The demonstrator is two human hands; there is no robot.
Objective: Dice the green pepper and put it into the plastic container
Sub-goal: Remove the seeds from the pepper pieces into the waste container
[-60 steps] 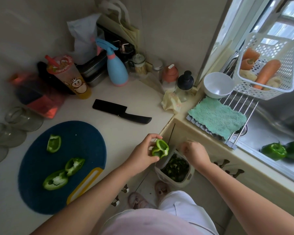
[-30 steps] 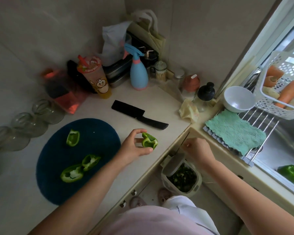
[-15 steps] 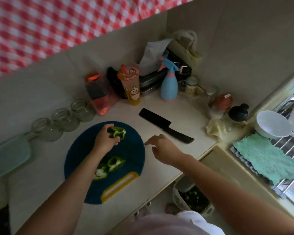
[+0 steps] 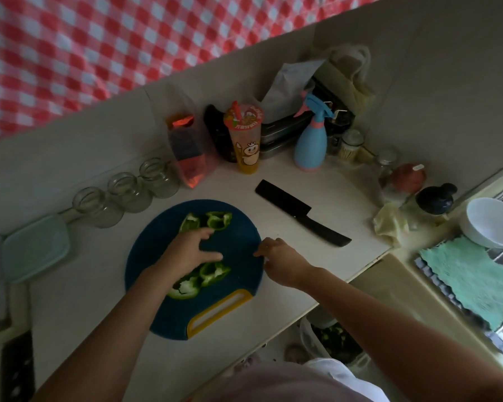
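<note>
Fingers (image 4: pixel 204 235) of the left hand (image 4: pixel 190 252) are spread & relaxed, gripping nothing, tips right at the far pepper pieces (image 4: pixel 219 220). The right hand (image 4: pixel 282 258) sits at the board's right edge, fingers loosely curled, empty.

Nearest, bottom centre-right of frame, below the counter lip: plastic container (image 4: pixel 306 336) w/ dark green bits inside, so dicing looks part done.

Up from there, the blue cutting board (image 4: pixel 240 236) fills the centre. The near pepper pieces (image 4: pixel 214 272) lie low on it, partly under the left wrist; the far pair is at its top edge. All big chunks, none diced yet.

Right of the board lies the black knife (image 4: pixel 302 216), handle toward lower right, untouched.

My read of the step: lining up pcs for the cut. To do it well, lay one piece flat, no stacking. Right hand takes the handle, not the blade. Left tips tuck back. Cut strips first, then crosswise.

At the back, upper centre, the spray bottle (image 4: pixel 310 146) stands well apart, no bother.
</note>
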